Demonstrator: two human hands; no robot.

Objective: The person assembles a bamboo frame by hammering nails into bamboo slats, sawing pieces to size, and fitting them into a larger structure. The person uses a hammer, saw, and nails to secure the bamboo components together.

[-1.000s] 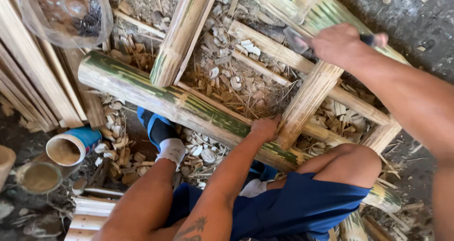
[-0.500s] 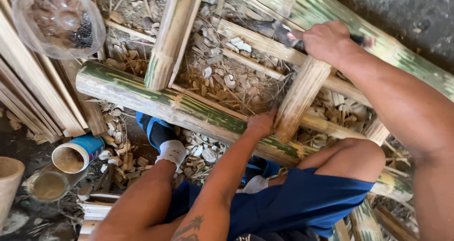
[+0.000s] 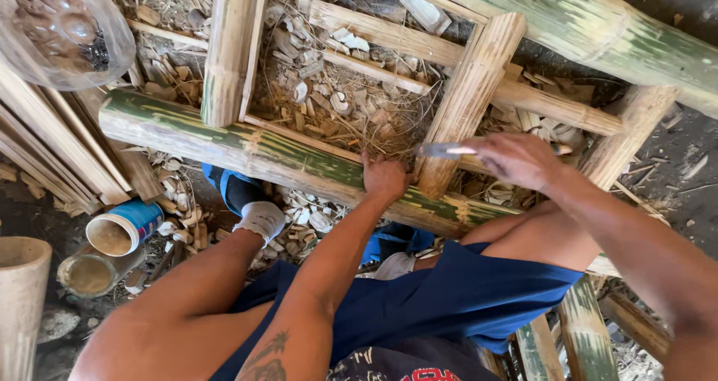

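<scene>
The right hand is closed on a knife, its blade at the peeled bamboo upright. The left hand presses, fingers together, on the near green bamboo rail. This looks like trimming the joint; the next cut needs a steady frame.

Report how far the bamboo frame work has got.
Done: several peeled crosspieces already sit between the green poles, and shavings litter the ground. In hand: the left hand steadies the near green pole while the right hand holds a knife at the upright stick. Left: that joint looks unfinished.
</scene>
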